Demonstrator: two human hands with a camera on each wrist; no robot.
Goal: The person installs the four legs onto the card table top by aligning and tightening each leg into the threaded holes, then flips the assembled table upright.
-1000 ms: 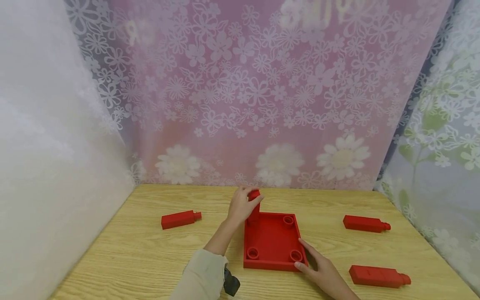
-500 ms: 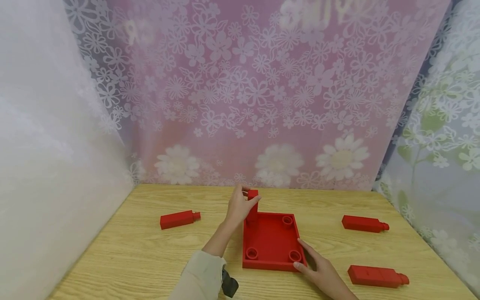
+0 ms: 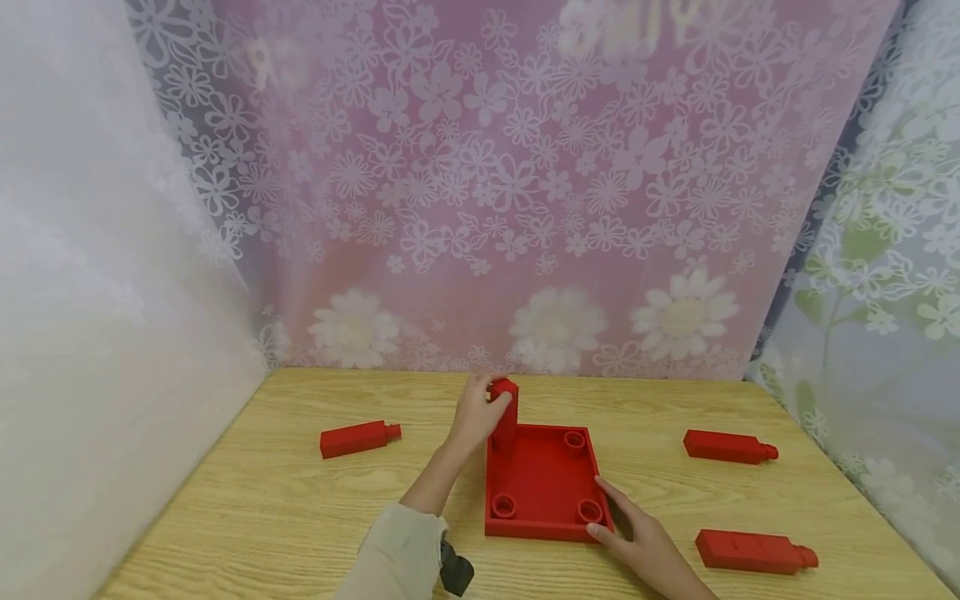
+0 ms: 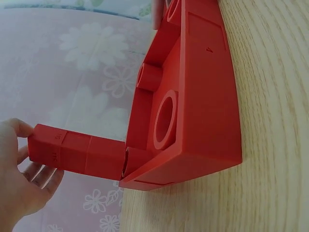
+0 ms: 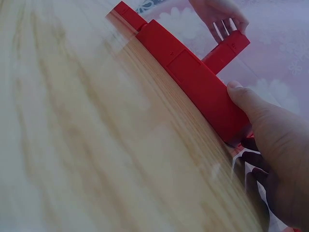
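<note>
The step in hand looks like seating a leg into a socket. The left hand (image 3: 474,414) grips the upright red leg (image 3: 505,415), fingers and thumb curled round its upper part, and the leg's lower end sits in the far-left corner socket of the red square base (image 3: 542,482), which lies open side up near the middle of the worktop (image 3: 255,500). In the left wrist view the leg's round end already meets the socket mouth. The right hand (image 3: 645,546) rests against the base's near-right corner, fingers (image 3: 615,498) laid fairly straight along the right wall and thumb on the near edge, steadying it.

By my reading, the next move calls for a firm push or twist straight down the socket's axis while the right hand keeps the base from sliding or tipping. Three other sockets stand empty, and three more legs lie flat on the worktop: one (image 3: 359,438) to the left, one (image 3: 730,447) to the right, and one (image 3: 754,552) at the near right.

Compared with a second ago, the left hand has shifted its hold: the fingers now wrap closer over the leg's top, and the leg seems turned slightly. The base, right hand and loose legs have hardly changed.
</note>
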